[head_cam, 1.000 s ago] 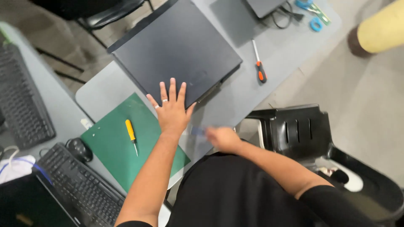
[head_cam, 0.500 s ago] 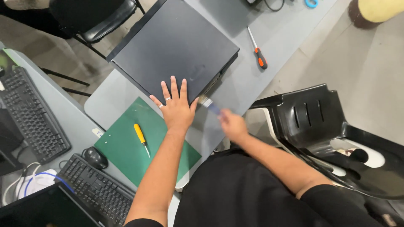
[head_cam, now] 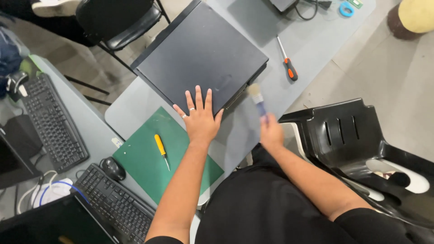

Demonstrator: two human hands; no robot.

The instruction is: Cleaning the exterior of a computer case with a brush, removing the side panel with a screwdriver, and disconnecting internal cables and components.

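Flat, matte black computer case (head_cam: pixel 201 56), box-shaped with sharp corners, lying on its side across the smooth grey surface (head_cam: pixel 312 43). Left hand (head_cam: pixel 200 118) spread open and pressed flat on the near corner of the case, fingers apart, rings on two of them; grasping nothing. Right hand (head_cam: pixel 270 133) clenched around the handle of a small brush (head_cam: pixel 257 100), blurred, with pale bristles pointing up and a bluish handle. Brush held above the surface, just beside the near right corner of the case; cannot tell if touching it.

Just beside the left wrist, a green cutting mat (head_cam: pixel 158 158), thin and flat, with a yellow-handled screwdriver (head_cam: pixel 161 150) lying on it. Further right on the surface, well apart from the hands, an orange-and-black screwdriver (head_cam: pixel 287 62) with a long metal shaft. At the far edge, a dark cable (head_cam: pixel 307 8) and a small blue ring-shaped thing (head_cam: pixel 346 9).

On the left, a second grey table with two black keyboards (head_cam: pixel 52 119) (head_cam: pixel 115 205) and a black mouse (head_cam: pixel 113 168). Glossy black plastic chair (head_cam: pixel 361 144) close to the right arm; another dark chair (head_cam: pixel 118 18) behind the case.
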